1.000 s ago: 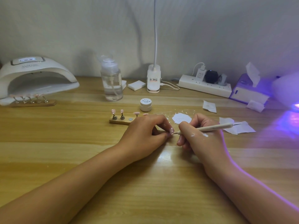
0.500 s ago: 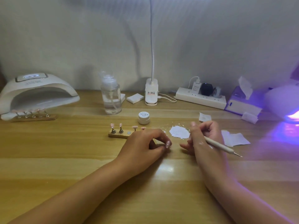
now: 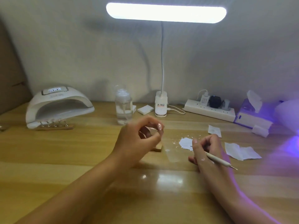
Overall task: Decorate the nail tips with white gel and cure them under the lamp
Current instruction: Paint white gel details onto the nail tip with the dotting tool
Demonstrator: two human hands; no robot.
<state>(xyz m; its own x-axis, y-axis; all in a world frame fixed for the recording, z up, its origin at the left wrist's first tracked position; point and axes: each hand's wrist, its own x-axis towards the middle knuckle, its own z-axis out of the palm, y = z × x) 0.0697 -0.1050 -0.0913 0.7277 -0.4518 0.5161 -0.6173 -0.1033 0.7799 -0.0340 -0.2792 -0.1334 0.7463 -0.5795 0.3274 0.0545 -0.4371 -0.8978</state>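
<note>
pale wall, wooden desk, lit desk lamp

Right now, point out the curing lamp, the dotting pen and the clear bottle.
curing lamp (image 3: pixel 68 97): head view, on its white dome.
dotting pen (image 3: pixel 218 159): head view, on its pale shaft.
clear bottle (image 3: pixel 123 110): head view, on its body.

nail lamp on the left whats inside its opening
At the mouth of the nail lamp lies a wooden strip with a row of small metal stands. What tops them is blurred, and the dim back of the cavity cannot be seen.
</note>
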